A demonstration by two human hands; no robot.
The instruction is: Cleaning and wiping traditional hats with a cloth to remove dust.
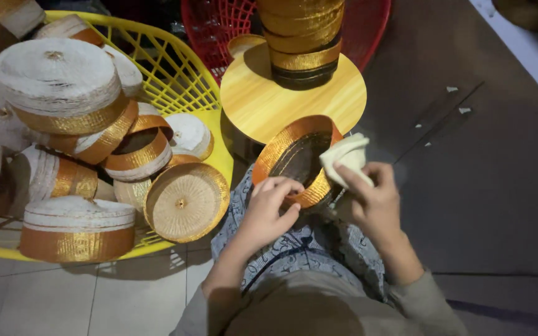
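Observation:
My left hand (271,205) grips the near rim of a round cap with a shiny gold-orange band (294,152), held over my lap with its dark inside facing up. My right hand (375,199) pinches a folded cream cloth (345,157) against the cap's right rim. Patterned blue-grey fabric (306,249) covers my lap beneath both hands.
A yellow plastic basket (185,78) at left holds several similar white caps with gold and orange bands (63,84). Ahead, a small round wooden table (263,102) carries a stack of gold-banded caps (301,40). A red basket (219,25) stands behind it. A dark mat (487,180) lies to the right.

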